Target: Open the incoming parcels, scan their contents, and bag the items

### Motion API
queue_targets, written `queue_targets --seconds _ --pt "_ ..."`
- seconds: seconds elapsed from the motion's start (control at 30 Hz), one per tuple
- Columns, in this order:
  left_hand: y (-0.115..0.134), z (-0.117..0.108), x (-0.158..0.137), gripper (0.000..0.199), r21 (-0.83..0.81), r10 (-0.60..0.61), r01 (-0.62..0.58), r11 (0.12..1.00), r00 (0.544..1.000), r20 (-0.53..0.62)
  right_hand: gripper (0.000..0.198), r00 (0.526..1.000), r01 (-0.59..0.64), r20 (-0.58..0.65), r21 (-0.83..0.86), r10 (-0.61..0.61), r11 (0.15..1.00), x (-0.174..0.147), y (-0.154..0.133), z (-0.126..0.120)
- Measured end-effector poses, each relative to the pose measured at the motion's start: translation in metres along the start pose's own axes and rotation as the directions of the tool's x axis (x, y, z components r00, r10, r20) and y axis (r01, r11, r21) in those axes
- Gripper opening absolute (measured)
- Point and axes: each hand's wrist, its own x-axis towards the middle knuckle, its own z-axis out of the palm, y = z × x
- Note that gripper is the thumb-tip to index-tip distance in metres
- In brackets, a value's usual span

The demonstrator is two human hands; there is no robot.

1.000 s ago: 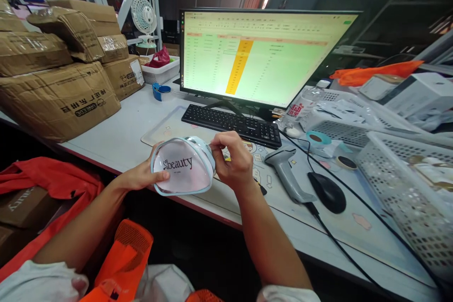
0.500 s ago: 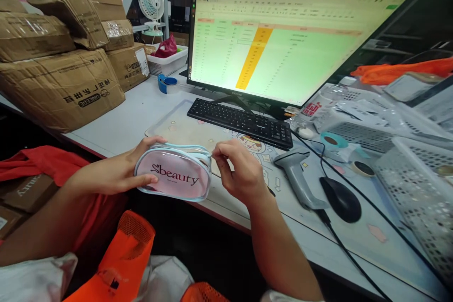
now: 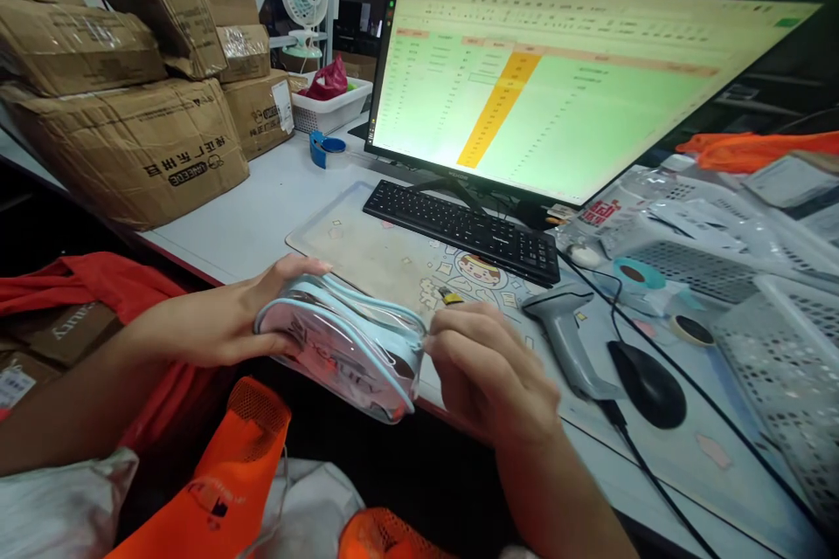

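A clear cosmetic pouch (image 3: 347, 358) with light blue piping and dark lettering is held above the desk's front edge, its zipped top tilted into view. My left hand (image 3: 262, 314) grips its left end, thumb on the front panel and fingers behind. At the right end, by the zipper, the fingers of my right hand (image 3: 491, 367) are pinched together at the pouch's corner; the small zipper pull is mostly hidden in them. Behind that hand, a small yellow and black object (image 3: 451, 297) lies on the desk mat (image 3: 354, 236).
A black keyboard (image 3: 459, 231) lies before the monitor (image 3: 511, 96). To the right are a grey barcode scanner (image 3: 570, 341), a mouse (image 3: 648, 384), tape rolls (image 3: 635, 273) and white baskets (image 3: 780, 367). Cardboard boxes (image 3: 131, 148) are stacked at left, near a blue tape dispenser (image 3: 324, 150).
The pouch has tipped so more of its zipped top shows. My right hand has moved right and down, still pinching at the pouch's end. The camera view has shifted slightly.
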Motion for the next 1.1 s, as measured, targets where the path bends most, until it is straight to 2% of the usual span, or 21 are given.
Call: queue_targets --seconds 0.1,0.27,0.37,0.47,0.57,0.63,0.7,0.8,0.9,1.0,1.03,1.1 --pt "-0.005 0.005 0.000 0.082 -0.029 0.058 -0.059 0.998 0.997 -0.050 0.025 0.999 -0.041 -0.036 -0.079 0.038 0.996 0.000 -0.020 -0.008" --pt "-0.001 0.012 -0.001 0.085 0.012 0.086 -0.086 0.996 0.996 -0.002 0.022 0.998 -0.065 -0.016 -0.180 0.063 0.982 0.000 -0.034 -0.023" --pt "0.010 0.015 -0.001 0.089 0.026 0.107 -0.107 0.994 0.994 0.019 0.023 0.986 -0.058 0.148 -0.146 0.079 0.988 0.008 -0.038 -0.035" --pt "0.023 0.023 0.004 0.094 0.037 0.152 -0.156 0.987 0.984 0.094 0.022 0.913 -0.024 0.403 -0.083 0.056 0.996 0.023 -0.044 -0.042" --pt "0.031 0.033 0.012 0.095 0.026 0.231 -0.236 0.971 0.964 0.130 0.022 0.845 0.011 0.534 -0.063 0.024 0.998 0.037 -0.051 -0.041" --pt "0.032 0.037 0.016 0.099 -0.028 0.254 -0.253 0.967 0.965 0.061 0.020 0.840 -0.001 0.542 -0.069 0.038 0.998 0.041 -0.053 -0.041" --pt "0.032 0.037 0.019 0.103 -0.091 0.220 -0.223 0.971 0.975 -0.040 0.022 0.861 -0.027 0.504 -0.091 0.069 0.995 0.039 -0.053 -0.043" --pt "0.033 0.034 0.021 0.088 -0.104 0.172 -0.183 0.978 0.980 -0.103 0.025 0.893 -0.034 0.442 -0.112 0.081 0.993 0.033 -0.051 -0.048" --pt "0.039 0.036 0.026 0.075 -0.063 0.214 -0.217 0.974 0.975 -0.052 0.023 0.884 -0.020 0.461 -0.119 0.073 0.993 0.033 -0.050 -0.043" --pt "0.042 0.040 0.038 0.069 -0.112 0.248 -0.241 0.964 0.967 0.053 0.020 0.829 -0.013 0.554 -0.128 0.082 0.992 0.041 -0.046 -0.031" --pt "0.040 0.041 0.043 0.069 -0.150 0.236 -0.222 0.963 0.968 0.083 0.018 0.816 -0.027 0.570 -0.132 0.098 0.991 0.043 -0.041 -0.029" --pt "0.027 0.041 0.057 0.072 -0.225 0.158 -0.133 0.965 0.983 0.098 0.013 0.831 -0.087 0.534 -0.155 0.158 0.984 0.041 -0.023 -0.030"
